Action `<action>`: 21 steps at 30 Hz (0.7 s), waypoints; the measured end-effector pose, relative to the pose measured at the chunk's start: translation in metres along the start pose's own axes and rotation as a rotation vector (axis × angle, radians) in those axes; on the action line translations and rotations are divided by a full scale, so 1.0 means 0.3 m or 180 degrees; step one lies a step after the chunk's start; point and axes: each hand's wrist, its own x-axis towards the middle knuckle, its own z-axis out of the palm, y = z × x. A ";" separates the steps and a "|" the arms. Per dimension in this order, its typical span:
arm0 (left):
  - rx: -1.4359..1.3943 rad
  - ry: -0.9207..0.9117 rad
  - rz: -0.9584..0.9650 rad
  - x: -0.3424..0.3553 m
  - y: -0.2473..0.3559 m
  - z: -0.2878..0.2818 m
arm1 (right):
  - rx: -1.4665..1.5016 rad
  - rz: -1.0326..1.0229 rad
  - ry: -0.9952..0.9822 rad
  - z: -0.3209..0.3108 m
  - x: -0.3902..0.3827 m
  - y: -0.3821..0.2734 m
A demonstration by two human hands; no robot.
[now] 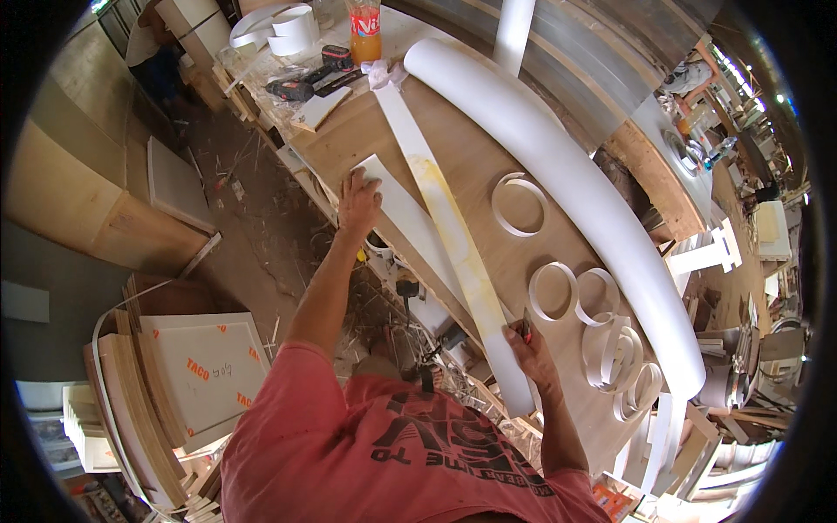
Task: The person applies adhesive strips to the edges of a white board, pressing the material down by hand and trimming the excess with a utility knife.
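Note:
A long white strip lies along the wooden workbench, smeared with yellow glue down its middle. My left hand presses flat on a second white strip lying beside it, at the bench's near edge. My right hand rests on the glued strip's near end and grips a small red-handled tool. A big curved white panel lies past the strips.
Several white rings and coils sit on the bench between the strip and the panel. A drill, an orange drink bottle and tape rolls lie at the far end. Stacked boards stand at my left.

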 end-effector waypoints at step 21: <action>-0.0063 -0.0572 -0.0389 0.037 -0.098 0.005 | -0.1098 0.0441 -0.0912 -0.155 -0.023 -0.033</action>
